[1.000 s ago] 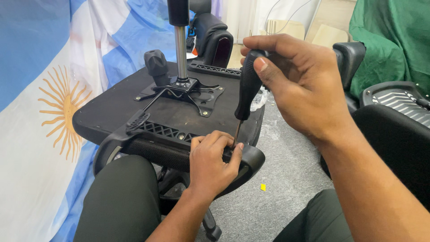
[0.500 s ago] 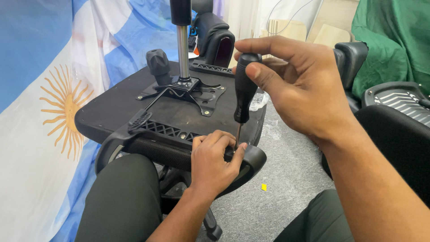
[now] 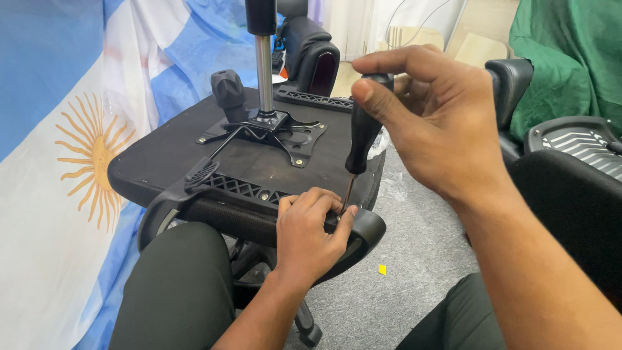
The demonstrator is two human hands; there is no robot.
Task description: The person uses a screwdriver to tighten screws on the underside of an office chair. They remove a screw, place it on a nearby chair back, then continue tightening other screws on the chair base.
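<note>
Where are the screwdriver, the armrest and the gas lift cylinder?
screwdriver [image 3: 363, 133], head view, on its black handle.
armrest [image 3: 223, 217], head view, on its textured black pad.
gas lift cylinder [image 3: 264, 71], head view, on the shiny metal shaft.

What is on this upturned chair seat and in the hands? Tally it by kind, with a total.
hands: 2, left hand, right hand
screwdriver: 1
chair seat: 1
armrests: 2, near armrest, far armrest
metal column: 1
black knob: 1
total: 8
</note>
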